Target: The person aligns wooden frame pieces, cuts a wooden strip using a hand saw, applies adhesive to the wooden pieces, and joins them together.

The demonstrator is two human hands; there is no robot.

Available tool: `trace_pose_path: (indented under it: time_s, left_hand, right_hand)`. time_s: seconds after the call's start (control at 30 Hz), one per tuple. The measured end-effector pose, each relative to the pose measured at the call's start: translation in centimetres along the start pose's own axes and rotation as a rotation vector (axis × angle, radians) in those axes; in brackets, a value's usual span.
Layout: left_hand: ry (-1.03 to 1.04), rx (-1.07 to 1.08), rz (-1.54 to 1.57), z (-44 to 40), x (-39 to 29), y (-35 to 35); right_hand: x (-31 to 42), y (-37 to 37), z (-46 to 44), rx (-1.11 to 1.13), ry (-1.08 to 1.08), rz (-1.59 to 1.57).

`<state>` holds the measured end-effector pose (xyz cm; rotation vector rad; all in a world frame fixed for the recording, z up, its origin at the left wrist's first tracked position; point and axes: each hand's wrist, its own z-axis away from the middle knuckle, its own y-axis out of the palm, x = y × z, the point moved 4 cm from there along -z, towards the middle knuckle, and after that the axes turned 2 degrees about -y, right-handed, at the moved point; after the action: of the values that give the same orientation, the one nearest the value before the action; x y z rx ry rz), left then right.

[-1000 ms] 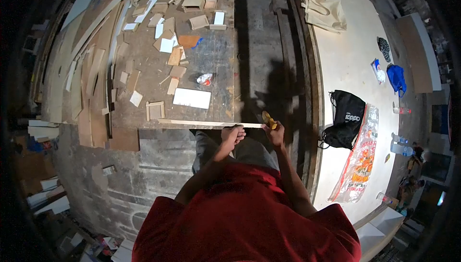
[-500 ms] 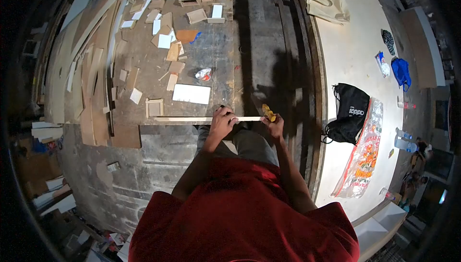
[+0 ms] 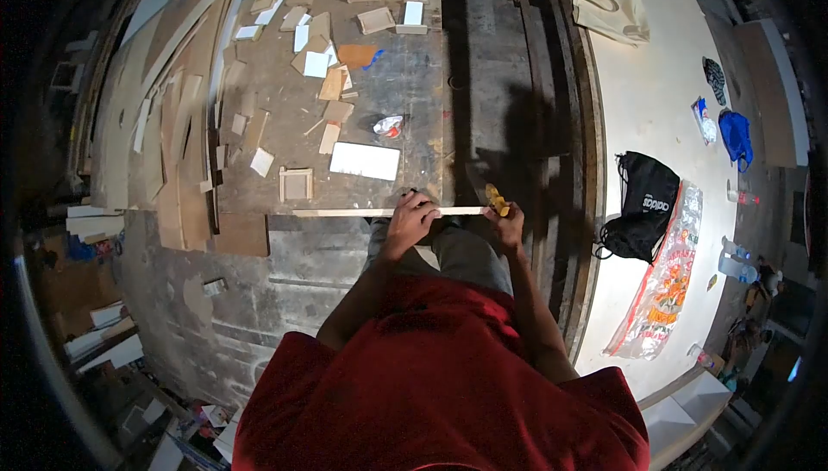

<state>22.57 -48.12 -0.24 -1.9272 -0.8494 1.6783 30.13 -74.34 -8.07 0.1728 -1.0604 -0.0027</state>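
A long, thin strip of wood (image 3: 345, 212) lies along the near edge of the workbench (image 3: 259, 195), its right part reaching out past the bench corner. My left hand (image 3: 414, 219) is closed over the strip, pressing it near that corner. At the strip's right end, my right hand (image 3: 509, 228) grips the yellow handle of a hand saw (image 3: 496, 199). The saw's dim blade points away from me and to the left, partly lost in shadow. Whether its teeth touch the wood, I cannot tell.
A white board (image 3: 365, 161), a small wooden frame (image 3: 296, 185) and a crumpled packet (image 3: 388, 127) lie on the bench. Long boards (image 3: 172, 143) are stacked left. Across a dark gap, a pale table (image 3: 621, 109) carries a black drawstring bag (image 3: 647, 204) and a plastic sack (image 3: 660, 273).
The whole view has shifted, so the bench and tables appear farther right. Both hands keep their holds on the strip and the saw, with little visible movement against the bench.
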Motion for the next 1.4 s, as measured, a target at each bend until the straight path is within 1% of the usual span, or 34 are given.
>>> trace_pose_path:
  time_s: [0.13, 0.2, 0.23, 0.33, 0.4, 0.47, 0.53, 0.67, 0.73, 0.77, 0.83, 0.87, 0.9, 0.93, 0.97, 1.0, 1.07, 1.1, 1.13, 1.2, 1.23, 1.27, 1.33, 1.37, 1.4]
  left_hand:
    - [0.042, -0.005, -0.029, 0.0, 1.1, -0.5]
    - [0.063, -0.018, -0.023, -0.2, 1.2, -0.7]
    - [0.026, 0.006, -0.009, -0.4, 1.3, -0.8]
    - [-0.027, 0.022, 0.031, -0.9, 1.4, -0.7]
    - [-0.078, 0.015, 0.025, -1.0, 1.3, -0.5]
    - [-0.053, 0.024, 0.014, -1.5, 0.9, -0.5]
    - [-0.026, 0.033, 0.001, -1.9, 0.7, -0.4]
    - [-0.031, 0.066, -0.018, -1.9, 0.6, -0.3]
    - [-0.048, 0.091, -0.023, -2.1, 0.6, -0.4]
    - [-0.034, 0.119, -0.029, -2.3, 0.7, -0.4]
    - [-0.018, 0.150, -0.036, -2.6, 0.9, -0.2]
    - [0.037, 0.142, -0.022, -2.8, 0.9, -0.2]
    - [0.091, 0.137, -0.007, -2.8, 0.9, -0.2]
    - [0.090, 0.145, -0.004, -2.7, 1.0, -0.3]
    - [0.095, 0.179, -0.021, -2.8, 1.0, -0.4]
    - [0.103, 0.212, -0.037, -2.9, 1.1, -0.4]
    - [0.153, 0.216, -0.061, -2.6, 1.2, -0.5]
    - [0.196, 0.212, -0.091, -2.6, 1.3, -0.5]
    - [0.205, 0.216, -0.078, -2.7, 1.8, -0.2]
    - [0.287, 0.160, -0.069, -2.1, 2.7, 0.3]
    - [0.333, 0.183, -0.162, -1.9, 2.9, 0.0]
    - [0.332, 0.188, -0.151, -2.1, 2.9, -0.1]
    - [0.333, 0.157, -0.125, -2.1, 4.4, 0.7]
    - [0.331, 0.213, -0.180, -1.9, 5.2, 1.7]
    - [0.328, 0.221, -0.173, -1.8, 4.9, 1.5]
  right_hand:
    - [-0.5, 0.8, 0.2, -0.033, -0.048, 0.073]
    - [-0.2, 1.6, 0.1, 0.000, -0.124, 0.048]
    - [-0.1, 1.4, 0.6, -0.011, -0.030, 0.063]
    - [0.5, 1.9, 1.1, -0.010, -0.076, 0.072]
    - [0.3, 2.0, 1.2, -0.011, -0.049, 0.072]
    - [0.1, 1.9, 1.1, -0.011, -0.028, 0.072]
    - [-0.1, 1.9, 0.9, -0.015, -0.080, -0.009]
    - [0.1, 1.6, 0.8, -0.004, -0.090, 0.020]
    - [-0.5, 0.6, 0.5, -0.159, -0.138, 0.178]
    - [-0.7, 0.0, 0.4, -0.163, -0.142, 0.177]
    - [0.0, -1.1, 1.2, -0.213, -0.057, 0.054]
    - [0.8, -1.3, 1.7, -0.217, -0.058, 0.051]
    - [2.7, -1.2, 3.0, -0.243, -0.014, -0.093]
    - [3.8, -1.1, 4.3, -0.270, 0.033, -0.237]
    - [4.7, -1.6, 5.1, -0.240, -0.007, -0.134]
    - [5.2, -1.2, 6.0, -0.250, -0.008, -0.134]
    - [7.6, -0.8, 8.4, -0.311, -0.109, 0.015]
    - [8.8, -0.1, 10.2, -0.225, -0.025, -0.046]
    - [9.8, 0.6, 11.7, -0.240, -0.028, -0.041]
    - [11.5, 3.5, 14.0, -0.265, -0.080, -0.019]
    - [13.0, 5.4, 15.1, -0.252, -0.123, -0.003]
    - [11.7, 5.9, 15.7, -0.265, -0.070, 0.000]
    - [10.2, 7.8, 16.0, -0.283, -0.101, 0.051]
    - [9.7, 8.6, 16.3, -0.293, -0.094, 0.054]
    - [9.2, 9.6, 16.5, -0.298, -0.050, 0.068]
